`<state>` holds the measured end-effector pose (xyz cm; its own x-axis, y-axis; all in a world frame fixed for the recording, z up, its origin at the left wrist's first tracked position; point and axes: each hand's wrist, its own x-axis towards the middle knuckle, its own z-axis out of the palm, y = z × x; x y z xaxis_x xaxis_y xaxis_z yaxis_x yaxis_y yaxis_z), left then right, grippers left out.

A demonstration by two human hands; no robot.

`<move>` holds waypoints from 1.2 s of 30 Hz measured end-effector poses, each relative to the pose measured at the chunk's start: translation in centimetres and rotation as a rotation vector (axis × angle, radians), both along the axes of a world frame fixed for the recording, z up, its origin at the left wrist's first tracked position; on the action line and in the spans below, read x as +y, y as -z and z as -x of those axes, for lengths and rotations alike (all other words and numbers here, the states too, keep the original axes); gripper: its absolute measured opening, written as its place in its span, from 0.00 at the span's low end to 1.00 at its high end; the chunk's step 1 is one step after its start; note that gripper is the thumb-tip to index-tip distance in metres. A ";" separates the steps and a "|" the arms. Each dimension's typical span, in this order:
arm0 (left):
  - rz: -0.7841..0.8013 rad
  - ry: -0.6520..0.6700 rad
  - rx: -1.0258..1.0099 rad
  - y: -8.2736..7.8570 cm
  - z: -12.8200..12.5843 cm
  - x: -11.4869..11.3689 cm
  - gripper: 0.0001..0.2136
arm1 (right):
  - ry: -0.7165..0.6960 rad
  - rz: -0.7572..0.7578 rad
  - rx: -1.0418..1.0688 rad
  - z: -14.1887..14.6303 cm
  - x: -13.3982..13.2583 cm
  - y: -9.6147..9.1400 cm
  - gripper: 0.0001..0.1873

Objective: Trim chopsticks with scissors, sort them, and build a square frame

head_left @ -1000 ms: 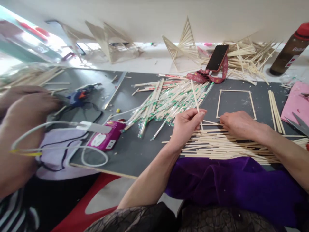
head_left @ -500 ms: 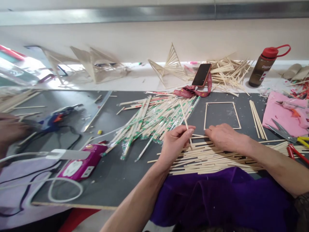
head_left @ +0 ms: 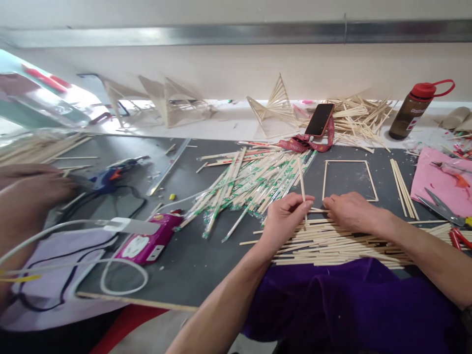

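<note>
My left hand [head_left: 285,216] pinches a thin wooden stick [head_left: 302,178], like a chopstick, tilted up between thumb and fingers. To its right, my right hand [head_left: 348,209] has its fingers closed at the lower left corner of a rectangular stick frame [head_left: 372,184], which lies flat on the grey board [head_left: 184,278]. My right hand hides part of the frame's near side. Under and in front of both hands lies a spread of loose wooden sticks [head_left: 306,246].
Wrapped chopsticks [head_left: 236,184] lie left of my hands. Behind stand a phone [head_left: 320,119], a stick model [head_left: 278,105] and a bottle [head_left: 411,115]. Scissors [head_left: 440,209] lie at right. At left are a glue gun [head_left: 106,178], a magenta box [head_left: 149,241] with cables, and another person's hand [head_left: 37,187].
The view has swung left, so things appear farther right in the picture. Both hands keep almost the same hold and place. More of the other person's arm shows.
</note>
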<state>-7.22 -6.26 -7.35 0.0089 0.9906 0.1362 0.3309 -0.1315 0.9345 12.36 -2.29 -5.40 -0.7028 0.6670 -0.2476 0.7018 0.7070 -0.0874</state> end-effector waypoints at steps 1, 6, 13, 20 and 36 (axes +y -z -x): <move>-0.007 0.006 0.018 -0.1 -0.1 -0.1 0.09 | 0.001 0.003 -0.003 0.0 0.0 0.0 0.14; -0.021 0.047 0.068 -0.2 -0.4 -0.2 0.09 | 0.001 0.010 -0.006 -0.1 0.0 0.0 0.13; -0.008 -0.029 -0.002 0.1 0.2 0.2 0.08 | -0.015 0.058 0.033 -0.4 0.7 0.1 0.10; 0.012 -0.043 -0.088 -0.5 -0.2 -0.1 0.08 | 0.064 0.177 0.050 -0.6 1.5 -1.3 0.12; -0.019 -0.043 -0.124 -1.2 -0.3 -0.4 0.07 | 0.014 0.157 0.138 -3.9 -2.4 -3.2 0.12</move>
